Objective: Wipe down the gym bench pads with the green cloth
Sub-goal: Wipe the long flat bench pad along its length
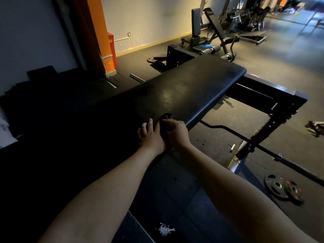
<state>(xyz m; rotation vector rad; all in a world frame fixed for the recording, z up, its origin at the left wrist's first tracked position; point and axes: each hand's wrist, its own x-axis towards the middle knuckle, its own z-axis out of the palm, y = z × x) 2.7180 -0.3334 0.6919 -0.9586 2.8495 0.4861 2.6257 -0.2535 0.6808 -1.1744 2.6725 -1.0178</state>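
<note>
Barely Under Way: Cloth Bunched at the Near Edge of the Pad

Both hands met at the near right edge of the long black bench pad (pixel 184 88). The right hand (pixel 175 134) had its fingers curled over the cloth (pixel 165 126), which sat on the pad as a dark wad. The dim light hid its green. The left hand (pixel 149 135) lay just beside it, touching the cloth's side, fingers fairly straight and spread flat on the vinyl, holding nothing.

As a judgement, the wiping looked close to its start. The cloth was bunched rather than spread, and it sat at one edge with nearly the whole length of the pad stretching away beyond it. A pale sheen showed near the middle of the pad, but whether that was damp from wiping or only reflected light could not be told. The far left side lay in deep shadow.

What seemed left was the full sweep along this pad, and perhaps the padded adjustable bench (pixel 208 27) standing by the far wall. Weight plates (pixel 280 188) and a barbell (pixel 228 130) lay on the floor to the right.
</note>
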